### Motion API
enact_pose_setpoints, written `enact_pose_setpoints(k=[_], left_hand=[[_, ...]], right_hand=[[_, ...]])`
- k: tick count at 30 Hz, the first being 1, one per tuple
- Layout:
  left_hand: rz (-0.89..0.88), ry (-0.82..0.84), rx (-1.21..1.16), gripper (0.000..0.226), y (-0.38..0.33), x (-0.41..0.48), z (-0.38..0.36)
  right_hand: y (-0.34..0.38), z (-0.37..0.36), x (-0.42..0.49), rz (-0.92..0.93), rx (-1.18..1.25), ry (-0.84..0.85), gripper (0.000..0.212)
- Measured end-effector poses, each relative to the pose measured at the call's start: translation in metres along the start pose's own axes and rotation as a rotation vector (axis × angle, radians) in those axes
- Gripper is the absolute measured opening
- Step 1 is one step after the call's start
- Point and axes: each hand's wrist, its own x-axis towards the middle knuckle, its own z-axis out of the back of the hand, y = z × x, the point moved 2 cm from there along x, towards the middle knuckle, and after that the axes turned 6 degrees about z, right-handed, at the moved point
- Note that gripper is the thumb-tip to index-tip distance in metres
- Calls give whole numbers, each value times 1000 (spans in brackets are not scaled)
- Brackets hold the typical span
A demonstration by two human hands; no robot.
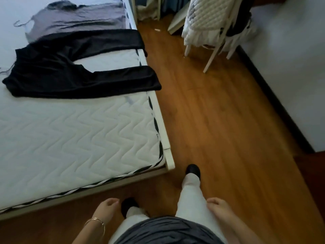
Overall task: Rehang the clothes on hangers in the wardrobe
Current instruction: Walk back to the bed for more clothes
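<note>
A black pair of trousers (73, 74) lies spread flat on the bare white mattress (79, 138), its legs reaching the bed's right edge. Behind it lies a grey garment (79, 18) with thin straps. My left hand (107, 208), with bangles on the wrist, hangs at the bottom beside my left leg, fingers loosely curled and holding nothing. Next to my right thigh, my right hand (219, 208) hangs the same way and holds nothing. Both hands are well below and to the right of the clothes. No hanger or wardrobe is in view.
A wooden floor (219, 111) runs between the bed and the white wall (290, 59) on the right. At the far end stands a white chair (211, 32) draped with quilted white fabric and dark clothes. A flat board (175, 23) leans beside it.
</note>
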Motion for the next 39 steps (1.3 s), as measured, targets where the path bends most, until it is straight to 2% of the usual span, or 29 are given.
enact_pose_setpoints(k=[3,5,8,11,14,18,23,27,32,36,39], left_hand=[[20,-8,30,22,-49,2,-32],[-20,70,101,22,-93,-1,-54],[-64,75,226,18,-160,-8,-69],[-59,47,191,17,-225,-5,-80],[-135,107,227,23,-283,-9,-107],[-273,268,276,27,-330,-18,-134],[-232,149,171,26,-352,12,-128],[-136,140,148,22,-355,32,-110],[24,142,-13,26,-389,84,-76],[132,121,-296,27,-448,128,-24],[109,90,-403,29,-501,142,20]], right_hand=[[6,49,30,16,66,-9,6],[10,82,48,38,122,-46,4],[1,125,64,0,209,-93,17],[-13,159,61,-85,295,-104,20],[-23,190,54,-93,349,-134,26],[-33,201,50,-147,370,-131,28],[-11,202,68,-199,293,-65,22],[45,231,102,-178,217,-28,15],[150,276,165,-152,92,-68,27],[266,284,210,-120,-45,-75,30],[373,279,233,42,-112,-22,27]])
